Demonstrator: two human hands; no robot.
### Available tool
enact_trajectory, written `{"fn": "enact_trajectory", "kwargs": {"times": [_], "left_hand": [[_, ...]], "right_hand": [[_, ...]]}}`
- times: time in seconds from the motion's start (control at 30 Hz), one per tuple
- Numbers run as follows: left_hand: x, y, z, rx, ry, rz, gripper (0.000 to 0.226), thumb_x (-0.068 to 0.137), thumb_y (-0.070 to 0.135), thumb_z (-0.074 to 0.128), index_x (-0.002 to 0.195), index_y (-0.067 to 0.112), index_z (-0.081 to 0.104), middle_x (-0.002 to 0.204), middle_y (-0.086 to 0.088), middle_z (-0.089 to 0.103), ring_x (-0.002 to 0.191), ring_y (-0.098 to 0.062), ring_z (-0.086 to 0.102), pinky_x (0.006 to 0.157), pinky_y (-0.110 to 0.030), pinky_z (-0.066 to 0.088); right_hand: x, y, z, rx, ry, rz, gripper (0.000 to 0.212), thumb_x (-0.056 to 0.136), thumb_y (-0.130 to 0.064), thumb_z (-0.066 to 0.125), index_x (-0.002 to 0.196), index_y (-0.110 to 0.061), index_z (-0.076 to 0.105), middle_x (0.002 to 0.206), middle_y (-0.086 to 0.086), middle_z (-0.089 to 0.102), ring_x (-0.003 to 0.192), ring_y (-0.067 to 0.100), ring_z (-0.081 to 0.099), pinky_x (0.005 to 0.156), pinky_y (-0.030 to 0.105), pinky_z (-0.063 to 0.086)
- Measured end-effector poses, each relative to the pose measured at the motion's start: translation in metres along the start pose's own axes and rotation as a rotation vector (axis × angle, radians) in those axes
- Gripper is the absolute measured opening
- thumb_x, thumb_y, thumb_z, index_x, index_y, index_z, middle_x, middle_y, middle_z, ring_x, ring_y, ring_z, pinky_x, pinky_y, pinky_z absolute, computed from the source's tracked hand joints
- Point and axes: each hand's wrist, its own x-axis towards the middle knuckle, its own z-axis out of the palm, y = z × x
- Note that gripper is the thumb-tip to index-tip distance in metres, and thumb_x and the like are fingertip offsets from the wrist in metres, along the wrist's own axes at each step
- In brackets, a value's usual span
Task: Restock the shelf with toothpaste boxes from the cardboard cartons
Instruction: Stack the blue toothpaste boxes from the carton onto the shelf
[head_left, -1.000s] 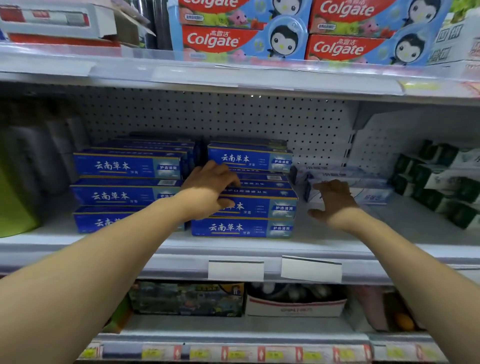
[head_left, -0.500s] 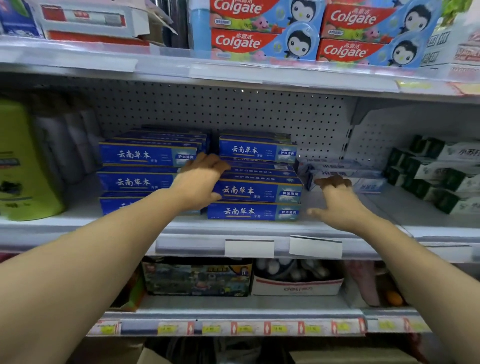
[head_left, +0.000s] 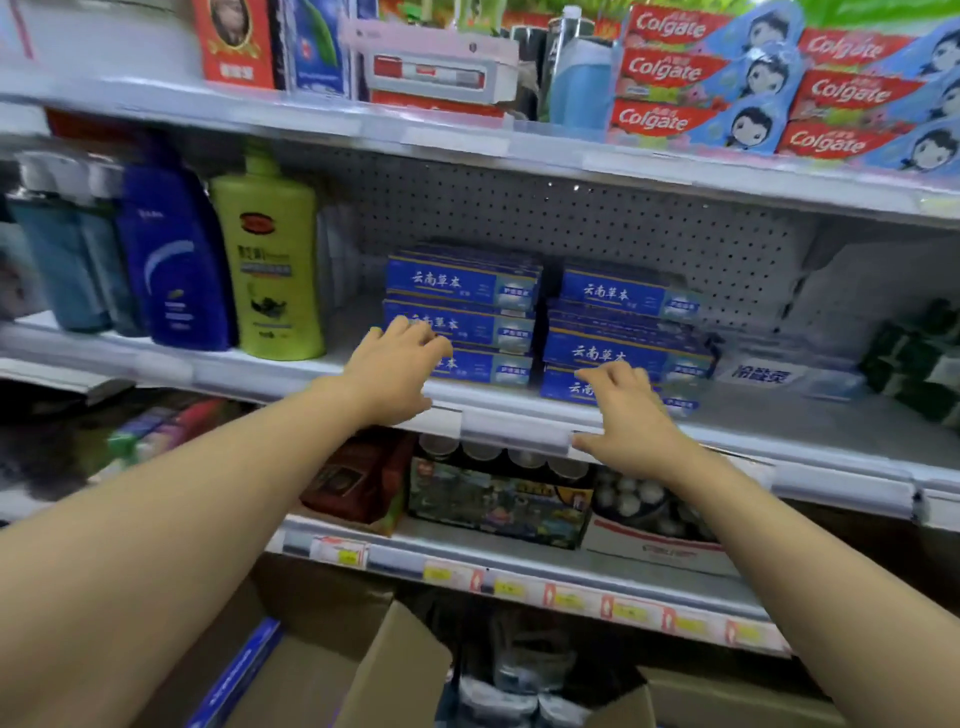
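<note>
Blue toothpaste boxes (head_left: 460, 317) stacked on shelf (head_left: 519, 415); both grips empty, fingers loose. Left hand (head_left: 397, 366), right hand (head_left: 626, 415) pulled back to front edge (done placing). Next: carton (head_left: 332, 670) below.

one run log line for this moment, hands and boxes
left hand: open, at left blue stack | right hand: open, at right blue stack | carton: below

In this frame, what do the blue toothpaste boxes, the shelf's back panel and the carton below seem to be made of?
Blue toothpaste boxes: probably printed paperboard with a slight sheen; flat faces, sharp folded edges.
Back panel: looks like white-painted metal pegboard, judging by its regular rows of holes.
Carton: plain brown cardboard, matte, with an open flap.
</note>
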Motion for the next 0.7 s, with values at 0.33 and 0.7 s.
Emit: {"fn": "enact_trajectory", "kwargs": {"times": [0.33,0.7], "left_hand": [[-0.141,-0.078,0.055,-0.010,-0.228,-0.229,0.065,0.083,0.040,0.063,0.138,0.025,0.032,0.137,-0.003,0.035,0.127,-0.025,0.031,0.101,-0.039,0.031],[-0.274,-0.133,0.160,-0.128,-0.510,-0.522,0.066,0.083,0.035,0.064,0.139,0.025,0.031,0.137,-0.002,0.036,0.127,-0.024,0.032,0.099,-0.036,0.031]], "right_hand": [[0.003,-0.136,0.081,0.088,-0.160,-0.256,0.074,0.080,-0.039,0.067,0.140,-0.016,0.031,0.136,0.007,0.030,0.130,0.028,0.025,0.106,0.040,0.031],[0.012,-0.249,0.221,0.110,-0.448,-0.489,0.079,0.078,-0.038,0.071,0.142,-0.017,0.030,0.138,0.007,0.031,0.129,0.026,0.026,0.106,0.035,0.031]]}}
